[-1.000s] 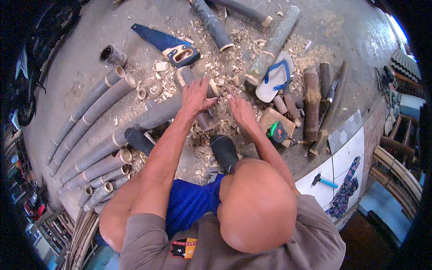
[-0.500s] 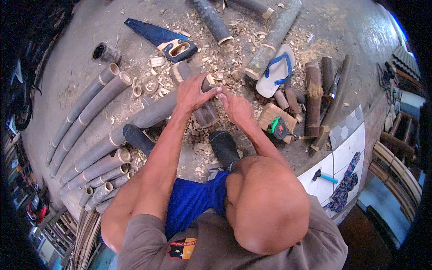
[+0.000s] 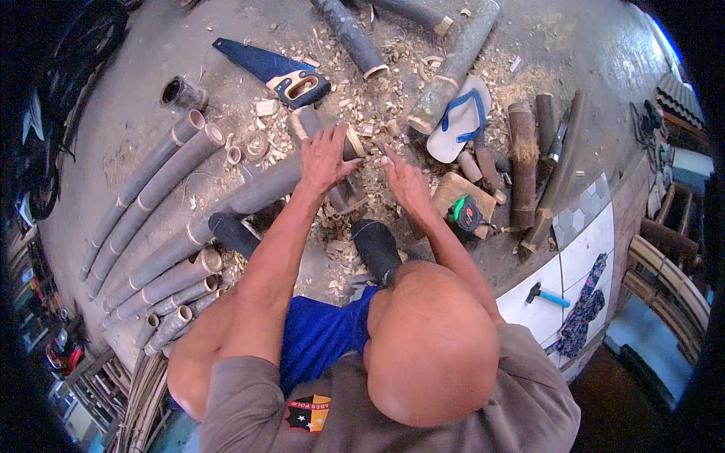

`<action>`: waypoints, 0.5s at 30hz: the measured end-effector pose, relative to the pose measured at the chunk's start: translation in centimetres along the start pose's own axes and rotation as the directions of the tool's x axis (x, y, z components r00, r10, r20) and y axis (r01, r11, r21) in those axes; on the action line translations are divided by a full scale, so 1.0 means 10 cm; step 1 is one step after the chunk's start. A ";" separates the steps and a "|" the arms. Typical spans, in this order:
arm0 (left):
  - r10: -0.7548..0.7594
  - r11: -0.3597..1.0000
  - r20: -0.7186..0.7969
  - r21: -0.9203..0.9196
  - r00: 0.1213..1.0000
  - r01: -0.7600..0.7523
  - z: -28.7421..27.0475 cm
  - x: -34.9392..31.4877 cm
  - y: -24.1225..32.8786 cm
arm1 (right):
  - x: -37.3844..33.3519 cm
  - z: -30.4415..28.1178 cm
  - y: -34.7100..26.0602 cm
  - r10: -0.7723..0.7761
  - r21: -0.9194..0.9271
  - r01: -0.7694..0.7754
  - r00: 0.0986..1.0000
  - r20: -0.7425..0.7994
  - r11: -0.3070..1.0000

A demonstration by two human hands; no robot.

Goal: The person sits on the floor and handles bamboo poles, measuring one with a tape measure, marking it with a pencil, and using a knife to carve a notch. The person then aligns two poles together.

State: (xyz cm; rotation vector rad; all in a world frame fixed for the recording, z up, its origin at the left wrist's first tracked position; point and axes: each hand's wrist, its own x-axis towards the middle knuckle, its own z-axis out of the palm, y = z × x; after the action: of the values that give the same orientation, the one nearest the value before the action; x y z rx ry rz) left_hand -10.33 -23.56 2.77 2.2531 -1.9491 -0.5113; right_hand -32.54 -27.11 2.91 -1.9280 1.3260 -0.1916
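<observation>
My left hand is wrapped over the end of a long grey bamboo pole, its thumb near the pale cut rim. This pole slopes up from the lower left and crosses a short, thick bamboo piece on the floor. Just right of the rim, my right hand is closed on a small dark blade, seemingly a knife; most of it is hidden by the fingers. A gap separates the blade from the pole's end. My feet in dark socks flank the work.
Wood shavings cover the floor around a handsaw. More bamboo poles lie left; a flip-flop, bamboo offcuts and a green-black tape measure on a wood block lie right. A blue-handled hammer rests on white tiles.
My right hand has drawn back to the right, away from the left thumb and the pole's rim, and the blade tip now shows. My left hand keeps its hold on the pole.
</observation>
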 end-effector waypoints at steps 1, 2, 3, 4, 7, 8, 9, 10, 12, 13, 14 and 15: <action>0.005 1.000 0.010 0.002 1.000 -0.005 -0.02 0.01 -0.01 | 0.01 -0.04 -0.06 0.006 -0.021 -0.006 1.000 0.030 1.000; 0.010 1.000 0.020 0.004 1.000 -0.010 -0.05 0.02 -0.02 | 0.02 -0.03 -0.09 -0.017 -0.021 0.017 0.999 0.031 1.000; 0.010 0.999 0.052 -0.047 0.999 -0.008 -0.08 0.04 -0.04 | 0.04 -0.01 -0.11 -0.040 -0.022 0.040 0.999 0.032 0.999; 0.012 0.995 0.086 -0.102 0.996 -0.003 -0.12 0.05 -0.05 | 0.03 0.00 -0.14 -0.059 -0.025 0.060 0.998 0.035 0.998; -0.002 0.981 0.144 -0.192 0.990 0.030 -0.19 0.07 -0.08 | 0.02 -0.15 -0.42 -0.037 -0.085 0.047 0.992 0.118 0.995; -0.007 0.976 0.157 -0.213 0.988 0.041 -0.18 0.06 -0.08 | 0.02 -0.16 -0.43 -0.040 -0.103 0.054 0.991 0.131 0.993; -0.004 0.977 0.123 -0.213 0.992 0.030 -0.16 0.05 -0.08 | 0.02 -0.16 -0.42 -0.043 -0.120 0.061 0.989 0.144 0.991; -0.002 0.977 0.086 -0.212 0.996 0.020 -0.14 0.04 -0.08 | 0.04 -0.17 -0.43 -0.049 -0.137 0.071 0.986 0.156 0.988; -0.018 0.972 0.040 -0.233 0.999 0.027 -0.10 0.00 -0.07 | 0.05 -0.19 -0.46 -0.023 -0.156 0.052 0.983 0.181 0.986; -0.032 0.966 0.030 -0.257 0.999 0.039 -0.12 0.00 -0.04 | 0.07 -0.21 -0.47 -0.008 -0.168 0.041 0.982 0.189 0.985; -0.047 0.959 0.020 -0.280 0.999 0.051 -0.13 0.00 -0.01 | 0.08 -0.20 -0.47 -0.014 -0.167 0.043 0.985 0.171 0.985; -0.077 0.955 0.039 -0.285 0.996 0.085 -0.15 0.02 0.00 | 0.09 -0.17 -0.46 -0.020 -0.167 0.045 0.988 0.152 0.985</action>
State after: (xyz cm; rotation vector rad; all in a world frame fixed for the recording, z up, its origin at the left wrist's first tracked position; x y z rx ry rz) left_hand -9.80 -23.92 4.17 2.1570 -1.6722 -0.7825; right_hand -29.60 -28.02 6.87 -2.0636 1.2453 0.0521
